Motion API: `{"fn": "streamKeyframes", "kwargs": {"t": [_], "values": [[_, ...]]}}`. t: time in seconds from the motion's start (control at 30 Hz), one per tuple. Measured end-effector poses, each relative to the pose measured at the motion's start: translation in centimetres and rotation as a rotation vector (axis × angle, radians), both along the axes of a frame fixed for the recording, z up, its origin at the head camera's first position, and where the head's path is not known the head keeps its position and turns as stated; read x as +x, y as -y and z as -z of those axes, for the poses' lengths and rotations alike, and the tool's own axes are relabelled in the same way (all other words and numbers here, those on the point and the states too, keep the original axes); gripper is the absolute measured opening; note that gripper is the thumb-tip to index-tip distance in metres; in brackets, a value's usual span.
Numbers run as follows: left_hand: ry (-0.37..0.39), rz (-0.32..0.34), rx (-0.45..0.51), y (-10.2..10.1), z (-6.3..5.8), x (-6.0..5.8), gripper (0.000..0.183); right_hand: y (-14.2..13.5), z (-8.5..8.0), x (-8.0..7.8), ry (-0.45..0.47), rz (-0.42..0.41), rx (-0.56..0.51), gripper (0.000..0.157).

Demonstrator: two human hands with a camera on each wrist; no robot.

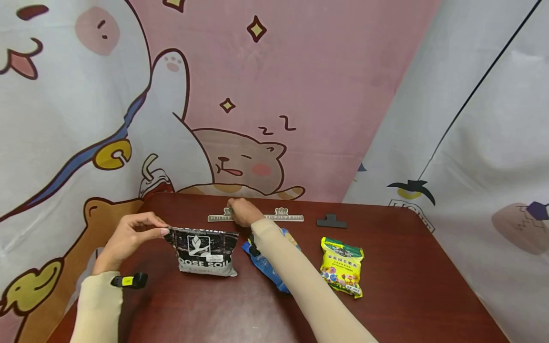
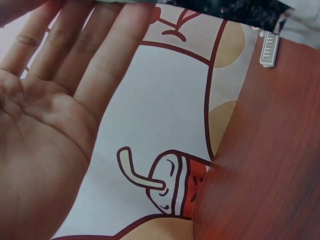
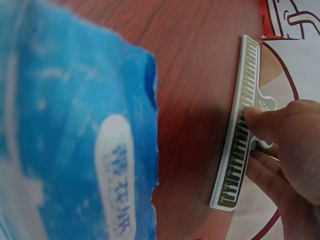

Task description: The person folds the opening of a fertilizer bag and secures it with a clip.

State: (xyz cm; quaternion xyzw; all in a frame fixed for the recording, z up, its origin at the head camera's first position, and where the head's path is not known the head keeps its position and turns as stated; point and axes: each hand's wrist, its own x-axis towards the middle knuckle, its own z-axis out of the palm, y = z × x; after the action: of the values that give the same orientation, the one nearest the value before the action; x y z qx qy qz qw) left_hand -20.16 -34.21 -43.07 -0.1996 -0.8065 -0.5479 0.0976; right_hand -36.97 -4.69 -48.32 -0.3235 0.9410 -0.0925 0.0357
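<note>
At the upper left corner of a black and white soil bag (image 1: 205, 252), my left hand (image 1: 126, 238) pinches the top edge between thumb and fingers. The bag stands upright on the table. My right hand (image 1: 246, 213) reaches to the far side and holds a long clip (image 3: 240, 145) printed with piano keys, thumb on its front by the handle. To the right of that hand lies a similar clip (image 1: 287, 217). Beneath my right forearm is a blue bag (image 1: 262, 267), partly covered by the sleeve.
A yellow and green bag (image 1: 341, 269) lies right of my right forearm. Behind it sits a black clip (image 1: 331, 222). The dark red table (image 1: 411, 286) meets a cartoon-printed cloth (image 1: 317, 95) at its back edge.
</note>
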Motion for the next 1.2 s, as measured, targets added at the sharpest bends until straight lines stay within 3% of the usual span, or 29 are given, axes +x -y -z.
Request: {"fn": "streamKeyframes", "kwargs": {"t": [0.23, 0.63, 0.9, 1.03, 1.2], "values": [[0.007, -0.01, -0.002, -0.1, -0.1, 0.1, 0.005, -0.4, -0.4, 0.1, 0.086, 0.038, -0.081, 0.028], [0.024, 0.003, 0.019, -0.1, -0.1, -0.3, 0.003, -0.9, -0.7, 0.4, 0.09, 0.029, -0.19, 0.014], [0.022, -0.015, 0.006, 0.0, 0.0, 0.2, 0.003, -0.7, -0.3, 0.4, 0.116, 0.046, -0.244, 0.033], [0.019, -0.018, 0.001, 0.0, -0.1, 0.3, 0.004, -1.0, -0.4, 0.7, 0.108, 0.055, -0.236, 0.029], [0.024, -0.006, 0.009, -0.1, -0.2, 0.2, 0.003, -1.6, -1.0, 1.3, 0.145, 0.079, -0.3, 0.025]]}}
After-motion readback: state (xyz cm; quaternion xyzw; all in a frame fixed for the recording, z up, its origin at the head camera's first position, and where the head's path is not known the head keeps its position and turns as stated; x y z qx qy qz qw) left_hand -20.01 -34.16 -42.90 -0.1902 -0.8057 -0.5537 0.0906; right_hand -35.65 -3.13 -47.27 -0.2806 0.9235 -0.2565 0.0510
